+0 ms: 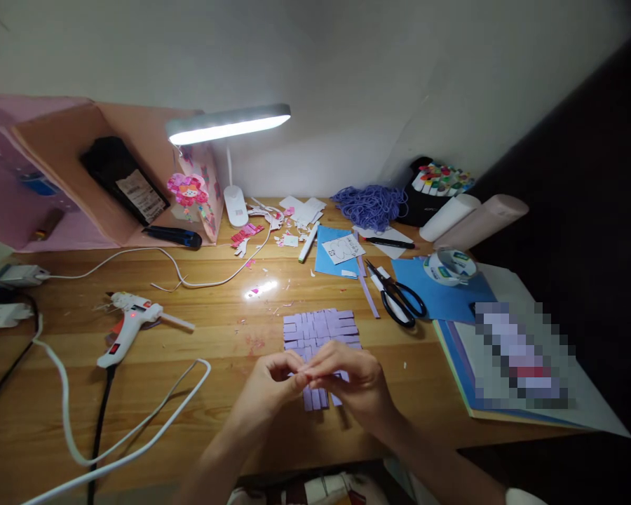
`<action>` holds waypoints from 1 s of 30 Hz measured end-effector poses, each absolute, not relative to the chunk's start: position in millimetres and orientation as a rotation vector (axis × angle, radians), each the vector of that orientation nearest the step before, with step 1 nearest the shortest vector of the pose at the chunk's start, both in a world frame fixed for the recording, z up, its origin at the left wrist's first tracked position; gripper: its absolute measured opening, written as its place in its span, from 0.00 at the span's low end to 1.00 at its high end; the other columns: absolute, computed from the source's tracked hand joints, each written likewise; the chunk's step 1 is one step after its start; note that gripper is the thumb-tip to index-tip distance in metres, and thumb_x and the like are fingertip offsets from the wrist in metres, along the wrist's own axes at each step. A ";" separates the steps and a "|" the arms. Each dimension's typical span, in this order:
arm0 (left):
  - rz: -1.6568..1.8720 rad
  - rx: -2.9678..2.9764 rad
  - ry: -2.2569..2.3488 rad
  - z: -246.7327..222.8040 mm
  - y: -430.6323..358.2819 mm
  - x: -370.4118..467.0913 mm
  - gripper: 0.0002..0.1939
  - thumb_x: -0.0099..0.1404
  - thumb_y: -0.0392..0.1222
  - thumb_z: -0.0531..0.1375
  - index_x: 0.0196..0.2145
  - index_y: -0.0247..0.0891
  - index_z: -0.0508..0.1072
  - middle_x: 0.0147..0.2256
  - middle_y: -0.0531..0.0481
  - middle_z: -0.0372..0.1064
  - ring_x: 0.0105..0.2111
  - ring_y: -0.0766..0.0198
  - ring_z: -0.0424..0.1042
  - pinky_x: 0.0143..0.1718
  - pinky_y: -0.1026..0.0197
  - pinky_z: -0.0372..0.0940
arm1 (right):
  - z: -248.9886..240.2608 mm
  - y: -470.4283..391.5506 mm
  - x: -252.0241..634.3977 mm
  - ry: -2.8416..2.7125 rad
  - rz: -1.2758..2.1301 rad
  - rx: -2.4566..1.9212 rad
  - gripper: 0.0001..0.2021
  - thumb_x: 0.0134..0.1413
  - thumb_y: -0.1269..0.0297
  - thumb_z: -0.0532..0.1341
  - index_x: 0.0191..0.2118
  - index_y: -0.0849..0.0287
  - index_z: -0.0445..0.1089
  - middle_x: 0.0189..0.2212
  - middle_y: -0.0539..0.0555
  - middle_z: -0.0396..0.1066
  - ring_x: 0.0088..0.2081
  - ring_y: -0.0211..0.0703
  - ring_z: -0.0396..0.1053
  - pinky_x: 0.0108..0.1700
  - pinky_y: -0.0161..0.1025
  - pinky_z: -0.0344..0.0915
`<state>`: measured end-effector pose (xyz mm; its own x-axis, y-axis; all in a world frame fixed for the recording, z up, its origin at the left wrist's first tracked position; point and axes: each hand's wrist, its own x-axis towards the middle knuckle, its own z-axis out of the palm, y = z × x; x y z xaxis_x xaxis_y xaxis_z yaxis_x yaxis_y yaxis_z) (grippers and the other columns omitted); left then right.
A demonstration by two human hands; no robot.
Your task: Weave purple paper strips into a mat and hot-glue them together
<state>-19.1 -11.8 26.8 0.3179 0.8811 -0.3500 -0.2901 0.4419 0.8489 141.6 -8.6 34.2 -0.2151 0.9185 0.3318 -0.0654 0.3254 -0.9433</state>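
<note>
Both hands meet above a mat of woven purple paper strips (320, 326) that lies on the wooden desk. My left hand (281, 379) is closed in a pinch, thumb and forefinger together. Its fingertips touch those of my right hand (355, 379), which is pinched too. Whatever sits between the fingertips is too small or hidden to make out. The hands cover the lower middle of the mat; several strip ends show below them. A loose purple strip (369, 294) lies behind the mat, near black-handled scissors (399, 298).
At left are a glue gun (129, 326) with its red light on and a white cable (66, 414). A lit lamp (231, 126) hangs over paper scraps (294, 217). Purple yarn (371, 207), markers (442, 179), a tape roll (451, 267) and paper sheets (520, 294) lie right.
</note>
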 end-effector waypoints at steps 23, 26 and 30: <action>0.698 1.950 1.386 -4.8 61.4 1.6 0.06 0.61 0.37 0.61 0.37 0.37 0.72 0.37 0.47 0.67 0.40 0.58 0.66 0.41 0.57 0.61 | 2.7 250.2 106.4 -2.079 0.507 -1.552 0.07 0.52 0.71 0.61 0.33 0.57 0.77 0.35 0.57 0.77 0.41 0.51 0.72 0.41 0.39 0.63; 0.650 2.030 1.290 -13.0 82.9 14.2 0.12 0.55 0.40 0.67 0.38 0.37 0.72 0.38 0.47 0.67 0.41 0.56 0.65 0.42 0.57 0.61 | 10.3 221.5 122.3 -2.074 0.473 -1.596 0.08 0.54 0.62 0.61 0.28 0.58 0.74 0.31 0.57 0.77 0.37 0.49 0.71 0.39 0.39 0.62; 0.598 2.083 1.225 -15.4 94.3 21.3 0.14 0.52 0.43 0.69 0.36 0.38 0.73 0.37 0.47 0.66 0.41 0.56 0.63 0.41 0.56 0.60 | 15.2 177.9 156.3 -2.085 0.582 -1.590 0.05 0.55 0.68 0.60 0.30 0.59 0.73 0.27 0.54 0.76 0.32 0.44 0.71 0.36 0.36 0.62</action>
